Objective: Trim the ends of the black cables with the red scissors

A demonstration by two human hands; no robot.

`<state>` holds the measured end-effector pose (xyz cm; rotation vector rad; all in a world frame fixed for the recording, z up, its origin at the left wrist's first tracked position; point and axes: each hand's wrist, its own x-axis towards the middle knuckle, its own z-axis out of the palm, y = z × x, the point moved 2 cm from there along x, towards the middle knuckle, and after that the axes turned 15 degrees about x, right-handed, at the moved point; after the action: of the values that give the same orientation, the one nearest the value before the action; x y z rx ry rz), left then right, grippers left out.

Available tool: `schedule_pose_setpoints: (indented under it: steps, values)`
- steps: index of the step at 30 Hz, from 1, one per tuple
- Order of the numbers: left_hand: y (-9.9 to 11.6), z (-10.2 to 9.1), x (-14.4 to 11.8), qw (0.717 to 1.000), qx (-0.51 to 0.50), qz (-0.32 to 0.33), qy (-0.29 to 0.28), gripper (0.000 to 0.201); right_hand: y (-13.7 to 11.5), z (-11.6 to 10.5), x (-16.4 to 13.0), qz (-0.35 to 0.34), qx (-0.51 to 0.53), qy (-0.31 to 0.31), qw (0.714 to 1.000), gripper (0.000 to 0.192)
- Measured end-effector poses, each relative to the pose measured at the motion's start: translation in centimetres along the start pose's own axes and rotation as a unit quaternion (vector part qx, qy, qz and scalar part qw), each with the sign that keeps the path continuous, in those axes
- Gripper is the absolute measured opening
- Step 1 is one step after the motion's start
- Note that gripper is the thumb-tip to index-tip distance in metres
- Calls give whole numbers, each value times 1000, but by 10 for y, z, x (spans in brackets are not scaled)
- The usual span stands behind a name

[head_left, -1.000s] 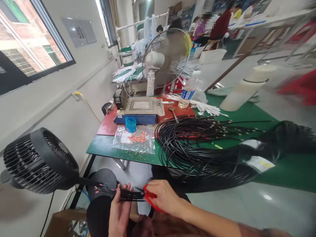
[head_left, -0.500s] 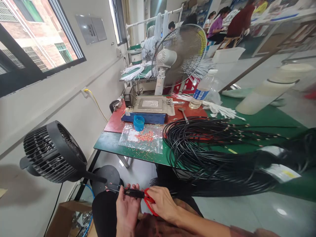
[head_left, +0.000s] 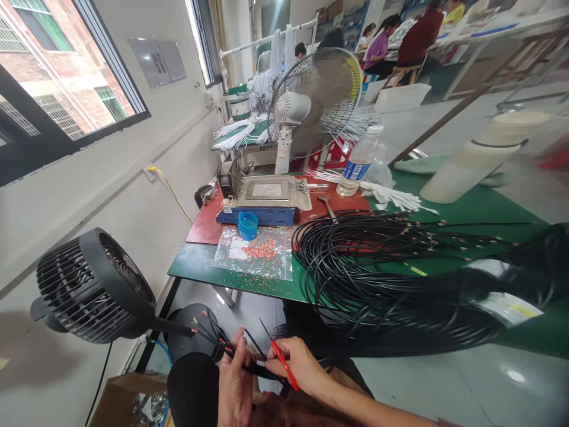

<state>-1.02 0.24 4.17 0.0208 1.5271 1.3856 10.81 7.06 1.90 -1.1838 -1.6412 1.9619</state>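
My left hand grips a small bunch of black wires whose bare ends fan out to the upper left. My right hand holds a red-handled cutting tool with its tip pointing up beside the wires. Both hands are low, in front of the table's near edge, over my lap. A big coil of black wires lies on the green table and trails down toward my hands.
A black floor fan stands at my left. On the table are a blue-based machine, a blue cup, a plastic bag with red bits, a water bottle and a white fan. People sit at far tables.
The bunch of wires has tilted from level to pointing up-left, its ends fanning out. The red tool has swung from the bunch to stand upright.
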Motion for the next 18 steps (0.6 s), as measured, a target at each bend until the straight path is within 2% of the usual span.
schedule_pose_setpoints:
  steps: [6,10,13,16,18]
  values:
    - [-2,3,-3,1000,10,5,16,26,-3,6,-4,5,12,-23,1000,11]
    - [0,1,-4,998,52,16,26,27,-4,5,-5,-12,-13,-46,999,17]
    - [4,-1,-6,996,84,24,22,27,-14,-2,-8,-58,-97,-51,992,23]
    - [5,-1,-7,996,80,35,-4,26,-29,-12,-12,-105,-200,-53,973,32]
    - [4,-1,-6,996,84,31,-10,25,-35,-16,-13,-112,-243,-67,961,38]
